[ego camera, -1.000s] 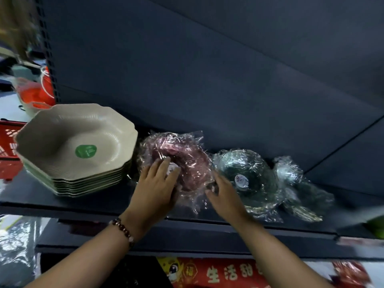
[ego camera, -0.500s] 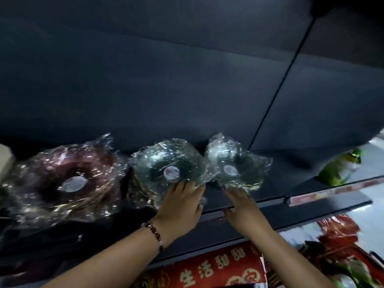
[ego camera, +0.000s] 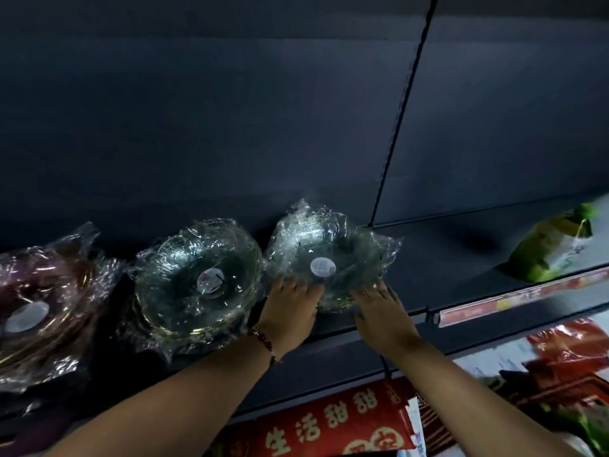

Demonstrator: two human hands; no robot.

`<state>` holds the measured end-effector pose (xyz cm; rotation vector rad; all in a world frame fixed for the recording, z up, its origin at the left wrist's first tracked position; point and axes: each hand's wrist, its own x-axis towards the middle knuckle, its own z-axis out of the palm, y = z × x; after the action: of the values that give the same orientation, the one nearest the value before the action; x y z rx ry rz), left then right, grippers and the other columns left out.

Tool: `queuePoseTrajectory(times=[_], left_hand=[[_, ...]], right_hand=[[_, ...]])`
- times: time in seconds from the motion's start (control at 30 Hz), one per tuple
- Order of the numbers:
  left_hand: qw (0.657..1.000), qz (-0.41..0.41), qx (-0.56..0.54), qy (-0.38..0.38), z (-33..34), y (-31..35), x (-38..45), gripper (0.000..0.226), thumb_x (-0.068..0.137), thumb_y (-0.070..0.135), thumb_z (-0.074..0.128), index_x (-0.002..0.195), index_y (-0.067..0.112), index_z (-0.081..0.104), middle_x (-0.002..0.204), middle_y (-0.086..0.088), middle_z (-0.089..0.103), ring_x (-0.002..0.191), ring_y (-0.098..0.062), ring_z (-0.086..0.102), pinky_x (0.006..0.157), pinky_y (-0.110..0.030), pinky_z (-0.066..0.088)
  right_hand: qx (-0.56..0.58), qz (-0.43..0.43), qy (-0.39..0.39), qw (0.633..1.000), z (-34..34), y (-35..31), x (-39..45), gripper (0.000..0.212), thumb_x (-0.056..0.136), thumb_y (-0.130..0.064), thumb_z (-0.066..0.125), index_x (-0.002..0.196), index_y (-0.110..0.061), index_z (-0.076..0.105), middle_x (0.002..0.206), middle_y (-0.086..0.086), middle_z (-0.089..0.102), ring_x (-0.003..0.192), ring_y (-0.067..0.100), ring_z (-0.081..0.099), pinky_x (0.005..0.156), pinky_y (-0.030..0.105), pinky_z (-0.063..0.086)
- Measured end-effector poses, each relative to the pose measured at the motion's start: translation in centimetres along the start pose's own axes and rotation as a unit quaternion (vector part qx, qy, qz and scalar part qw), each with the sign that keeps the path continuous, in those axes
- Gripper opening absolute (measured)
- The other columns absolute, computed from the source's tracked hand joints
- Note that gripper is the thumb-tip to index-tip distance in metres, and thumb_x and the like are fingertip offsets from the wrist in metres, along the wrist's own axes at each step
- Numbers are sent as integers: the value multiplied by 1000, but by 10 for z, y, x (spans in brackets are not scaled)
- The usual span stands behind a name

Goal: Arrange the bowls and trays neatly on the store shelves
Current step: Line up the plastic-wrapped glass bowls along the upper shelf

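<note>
Three plastic-wrapped glass bowls stand tilted in a row on the dark shelf point(ego camera: 461, 258). The pink bowl point(ego camera: 43, 301) is at the left, a clear bowl point(ego camera: 197, 278) in the middle, and a smaller clear bowl point(ego camera: 324, 258) with a round white sticker at the right. My left hand point(ego camera: 290, 311) touches the smaller bowl's lower left edge with straight fingers. My right hand point(ego camera: 379, 311) touches its lower right edge, fingers also extended. Both hands flank that bowl at the shelf's front.
A green packaged item point(ego camera: 553, 249) lies on the shelf at the far right. A price strip point(ego camera: 527, 298) runs along the shelf's front edge. Red packaging with printed characters point(ego camera: 329, 423) fills the level below. A vertical seam point(ego camera: 402, 110) divides the dark back panel.
The view shifted right. My left hand moved from the middle clear bowl to the smaller right one. My right hand stays at the smaller bowl's lower right.
</note>
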<state>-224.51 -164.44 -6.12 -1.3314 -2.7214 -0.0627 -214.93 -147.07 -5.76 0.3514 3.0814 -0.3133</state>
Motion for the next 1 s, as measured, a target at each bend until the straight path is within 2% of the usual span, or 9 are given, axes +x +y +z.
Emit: queuePoseTrajectory(times=[0.13,0.2,0.3,0.4,0.5,0.67,0.8,0.9,1.0], left_hand=[[1000,-3,-26,16,-3,-1,7,8,87,20,59,92,23,64,92,4,68,95,-20,62,96,-37,38],[998,-8,-48,30,-7,-3,8,6,87,20,61,87,24,64,89,7,68,90,-17,62,92,-34,39],[990,-19,-101,101,-16,-5,4,3,88,22,62,88,23,64,91,8,67,91,-16,60,89,-32,41],[975,-51,-132,173,-30,-4,-6,14,89,22,62,103,22,65,113,4,59,111,-16,51,96,-33,41],[974,-83,-149,149,-40,-4,-20,35,92,34,58,125,24,56,134,5,46,128,-12,36,105,-27,26],[976,-44,-127,173,-62,-14,-34,22,89,36,61,106,22,63,108,10,61,109,-7,48,95,-31,44],[968,-26,-114,220,-79,-28,-58,16,90,30,58,95,17,66,98,6,64,104,-11,52,93,-24,41],[967,-21,-85,238,-87,-47,-78,24,92,29,51,93,11,67,99,1,65,109,-16,53,100,-20,34],[966,-29,-55,252,-91,-72,-100,24,94,24,50,93,8,68,100,-3,65,109,-22,55,98,-28,43]], right_hand=[[-15,-40,56,997,-4,3,10,30,85,-12,54,111,-22,66,119,0,64,120,24,51,108,38,29],[-30,-65,72,995,-11,4,13,22,75,-6,63,87,-23,71,93,-3,69,98,21,61,96,35,39],[-38,-104,116,987,-24,6,12,26,62,-5,79,75,-26,71,76,-8,67,80,16,64,83,31,48],[-13,-137,166,976,-40,7,7,28,66,-2,79,84,-22,71,79,-7,65,78,16,61,78,30,48],[13,-156,206,966,-53,7,1,27,73,1,75,92,-18,70,83,-4,65,79,18,59,72,32,53],[34,-212,246,945,-66,-2,-12,34,73,3,74,103,-15,71,93,-4,65,89,16,55,78,32,51],[49,-293,283,912,-78,-22,-17,28,80,-8,59,105,-14,69,98,-2,64,96,13,50,90,24,35],[66,-323,243,912,-78,-45,-17,29,86,-23,53,113,-20,64,111,-7,59,112,10,47,110,29,26],[19,-303,189,934,-67,-68,-4,44,82,-24,55,126,-25,54,125,-9,54,129,15,41,118,41,13]])
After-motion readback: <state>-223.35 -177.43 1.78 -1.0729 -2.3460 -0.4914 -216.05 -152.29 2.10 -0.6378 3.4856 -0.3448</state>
